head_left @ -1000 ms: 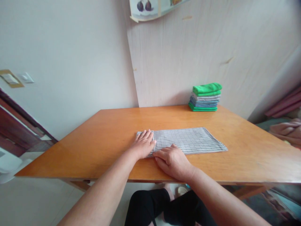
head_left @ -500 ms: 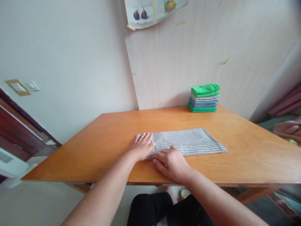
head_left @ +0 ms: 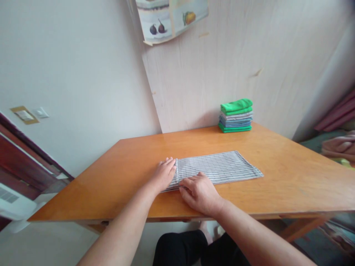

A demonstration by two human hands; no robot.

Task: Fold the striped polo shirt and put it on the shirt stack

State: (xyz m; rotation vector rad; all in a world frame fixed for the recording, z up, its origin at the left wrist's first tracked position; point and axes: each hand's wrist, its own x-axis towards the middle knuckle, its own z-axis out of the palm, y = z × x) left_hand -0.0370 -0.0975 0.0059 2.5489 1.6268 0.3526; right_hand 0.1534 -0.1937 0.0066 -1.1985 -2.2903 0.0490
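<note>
a grey-and-white striped cloth (head_left: 222, 166) lies spread on the wooden worktop (head_left: 105, 177), in front of the person. the left hand (head_left: 163, 175) rests palm down on the cloth's left end, its fingers stretched out and close together. the right hand (head_left: 201, 192) sits at the near edge, fingers bent and held together; whether they pinch the fabric, i cannot tell. farther back, toward the right, a stack of folded cloths (head_left: 235, 121), green, pale and blue, stands near the wall (head_left: 194, 85).
</note>
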